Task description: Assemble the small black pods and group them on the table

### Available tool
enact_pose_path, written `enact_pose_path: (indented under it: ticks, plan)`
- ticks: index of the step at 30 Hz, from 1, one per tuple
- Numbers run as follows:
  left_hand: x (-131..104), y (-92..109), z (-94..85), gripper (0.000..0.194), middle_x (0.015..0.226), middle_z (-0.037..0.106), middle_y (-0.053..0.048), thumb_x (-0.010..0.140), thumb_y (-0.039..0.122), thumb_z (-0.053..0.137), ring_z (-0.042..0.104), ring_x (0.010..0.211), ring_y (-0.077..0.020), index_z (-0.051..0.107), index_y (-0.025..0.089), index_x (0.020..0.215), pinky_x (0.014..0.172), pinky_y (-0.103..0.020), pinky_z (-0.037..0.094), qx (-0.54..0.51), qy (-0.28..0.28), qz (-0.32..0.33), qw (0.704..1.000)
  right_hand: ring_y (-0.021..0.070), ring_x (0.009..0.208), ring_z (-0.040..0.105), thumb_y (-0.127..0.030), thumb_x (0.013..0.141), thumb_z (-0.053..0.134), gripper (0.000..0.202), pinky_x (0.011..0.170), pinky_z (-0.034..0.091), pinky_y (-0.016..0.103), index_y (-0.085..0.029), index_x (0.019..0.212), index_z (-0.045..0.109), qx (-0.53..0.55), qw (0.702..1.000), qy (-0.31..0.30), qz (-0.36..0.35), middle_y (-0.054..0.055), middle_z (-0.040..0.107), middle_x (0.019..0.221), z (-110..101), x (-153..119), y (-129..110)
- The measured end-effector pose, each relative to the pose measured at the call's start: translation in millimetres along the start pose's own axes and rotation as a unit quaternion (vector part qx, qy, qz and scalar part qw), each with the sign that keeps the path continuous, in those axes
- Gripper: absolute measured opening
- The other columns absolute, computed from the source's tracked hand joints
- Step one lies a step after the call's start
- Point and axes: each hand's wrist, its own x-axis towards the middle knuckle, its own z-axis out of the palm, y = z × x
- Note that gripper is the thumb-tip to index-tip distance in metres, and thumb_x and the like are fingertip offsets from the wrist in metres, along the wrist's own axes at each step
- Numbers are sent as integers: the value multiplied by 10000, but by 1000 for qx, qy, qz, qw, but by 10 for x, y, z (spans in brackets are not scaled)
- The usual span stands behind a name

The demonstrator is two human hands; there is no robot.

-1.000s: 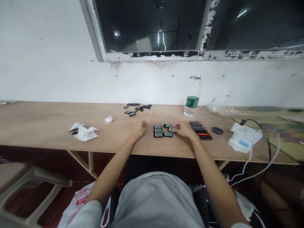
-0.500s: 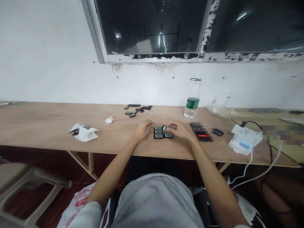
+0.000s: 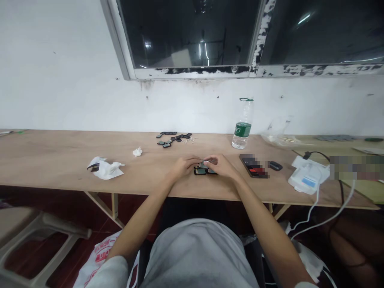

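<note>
Both hands meet over a small group of flat, black-edged pieces with grey-green faces, like little display modules, on the table in front of me. My right hand [image 3: 221,164] pinches one grey-green flat piece [image 3: 204,163] between thumb and fingers, just above the others. From the other side my left hand [image 3: 185,165] has its fingers closed at that piece's left edge. Below them lies a black-edged flat piece [image 3: 200,171], with another partly covered by my right hand. The back row of the group is mostly hidden by my fingers.
More black-edged pieces [image 3: 167,144] lie towards the wall, beside small white bits [image 3: 188,141]. On the right are a water bottle [image 3: 241,132], a phone [image 3: 253,166], a black oval object [image 3: 275,166] and a white device [image 3: 307,180] with cables. Crumpled tissue [image 3: 110,169] lies left.
My left hand has moved right to the piece held by my right hand. My right hand has shifted slightly left with it, and the fingers now cover the back row.
</note>
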Motion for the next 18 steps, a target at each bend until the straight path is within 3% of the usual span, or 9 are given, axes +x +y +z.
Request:
enact_pose_path:
  ticks: [9, 13, 18]
  plan:
    - [-52, -66, 18, 332, 1274, 703, -94, 1008, 192, 446, 668, 1170, -209, 713, 218, 1204, 1020, -353, 537, 22, 11, 9, 1000, 192, 789, 710, -344, 864, 706, 247, 629, 593, 265, -166, 1025, 764, 77, 997, -4, 6, 78, 777, 951, -2, 21, 36]
    - [-52, -46, 15, 358, 1164, 743, -86, 1019, 175, 397, 710, 1047, -191, 694, 197, 1218, 944, -325, 564, 14, 35, -20, 999, 196, 781, 714, -346, 829, 760, 257, 649, 603, 284, -164, 1010, 769, 102, 995, -4, 17, 82, 779, 942, -1, 18, 20]
    - [-25, -10, 12, 321, 1228, 715, -103, 1005, 181, 436, 686, 1108, -209, 705, 191, 1180, 974, -337, 544, 25, 2, -7, 1000, 172, 696, 701, -331, 843, 756, 247, 622, 586, 262, -153, 1014, 768, 93, 995, 2, 45, 77, 778, 870, 18, 33, 42]
